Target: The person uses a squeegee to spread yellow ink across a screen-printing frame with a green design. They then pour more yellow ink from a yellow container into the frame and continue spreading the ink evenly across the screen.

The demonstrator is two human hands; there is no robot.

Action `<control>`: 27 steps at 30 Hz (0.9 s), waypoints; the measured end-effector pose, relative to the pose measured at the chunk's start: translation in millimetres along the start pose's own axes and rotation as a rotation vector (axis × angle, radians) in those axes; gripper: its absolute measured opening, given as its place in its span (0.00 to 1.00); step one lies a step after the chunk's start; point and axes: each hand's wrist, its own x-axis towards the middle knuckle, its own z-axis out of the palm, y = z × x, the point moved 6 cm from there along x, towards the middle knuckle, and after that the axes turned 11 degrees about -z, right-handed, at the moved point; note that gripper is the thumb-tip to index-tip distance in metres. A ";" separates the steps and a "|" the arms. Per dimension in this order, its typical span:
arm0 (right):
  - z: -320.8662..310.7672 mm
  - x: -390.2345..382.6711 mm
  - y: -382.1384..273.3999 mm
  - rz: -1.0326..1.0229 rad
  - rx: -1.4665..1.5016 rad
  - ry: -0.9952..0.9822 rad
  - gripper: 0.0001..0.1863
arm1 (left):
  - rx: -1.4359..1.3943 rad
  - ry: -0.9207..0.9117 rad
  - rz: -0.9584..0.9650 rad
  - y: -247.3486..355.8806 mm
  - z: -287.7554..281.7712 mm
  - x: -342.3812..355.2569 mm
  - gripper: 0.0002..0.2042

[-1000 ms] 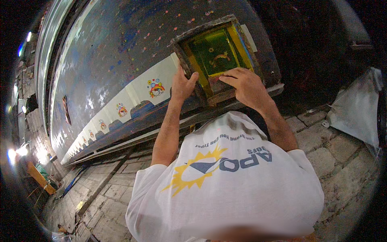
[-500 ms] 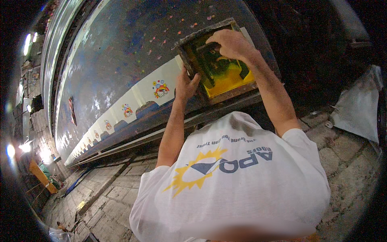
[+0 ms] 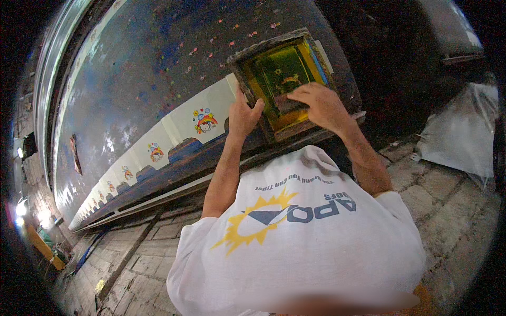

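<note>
Dark paint-flecked table (image 3: 142,79), top cut off by the view, over rough brick floor (image 3: 132,253); rough-edged frame (image 3: 271,44), glossy yellow screen (image 3: 279,62), sits across white paper strip (image 3: 179,118). Left hand (image 3: 243,117) clasps frame's left side, thumb apart; right hand (image 3: 321,107) curls over screen, can't tell if holding anything.

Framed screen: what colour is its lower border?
The lower border is yellow, clearest in the head view.
</note>
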 end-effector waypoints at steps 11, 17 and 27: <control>-12.1 -31.3 -1.6 0.186 -0.120 0.153 0.37 | -0.053 -0.015 -0.017 12.2 -3.0 -1.4 0.50; -3.2 -50.4 22.6 0.320 0.055 0.300 0.39 | -0.003 -0.025 -0.053 14.7 -5.9 -1.4 0.49; -13.2 -55.6 34.9 0.229 0.134 0.383 0.26 | 0.135 0.008 -0.024 39.2 -22.7 -4.6 0.46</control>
